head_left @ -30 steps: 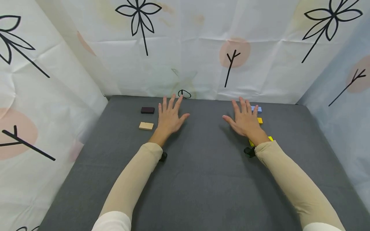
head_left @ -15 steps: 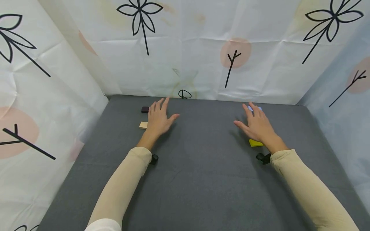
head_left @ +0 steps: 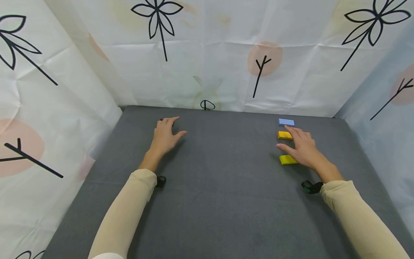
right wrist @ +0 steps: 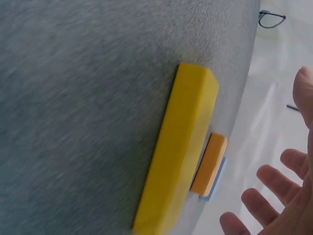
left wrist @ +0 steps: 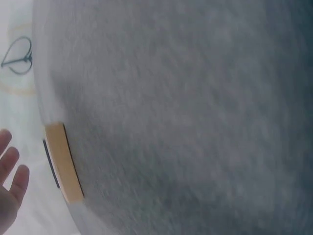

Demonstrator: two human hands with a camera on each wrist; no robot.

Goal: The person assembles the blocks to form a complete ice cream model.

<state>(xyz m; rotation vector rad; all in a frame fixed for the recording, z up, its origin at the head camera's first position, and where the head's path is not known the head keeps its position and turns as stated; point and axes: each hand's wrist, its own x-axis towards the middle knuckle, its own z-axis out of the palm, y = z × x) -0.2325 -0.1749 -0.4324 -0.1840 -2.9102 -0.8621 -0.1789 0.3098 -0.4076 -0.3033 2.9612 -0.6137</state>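
Observation:
My left hand (head_left: 164, 138) hovers over the left side of the table, fingers loose and holding nothing. It hides the light wooden block in the head view; the left wrist view shows that block (left wrist: 63, 164) with a dark block (left wrist: 51, 164) behind it. On the right, my right hand (head_left: 303, 148) hangs above a column of blocks, thumb apart from the fingers. A yellow block (head_left: 288, 160) lies nearest, partly covered by the hand. Beyond it are an orange-yellow block (head_left: 284, 135) and a light blue block (head_left: 286, 122). Neither hand is seen gripping a block.
A grey cloth covers the table (head_left: 213, 201). White patterned sheets (head_left: 207, 64) hang behind the table's far edge and along both sides. A dark wrist camera (head_left: 312, 187) sits at the right wrist and another wrist camera (head_left: 160, 181) at the left.
Both hands have moved apart and back toward the person. The left now covers the wooden block and most of the dark one; the right has uncovered more of the blue and orange-yellow blocks.

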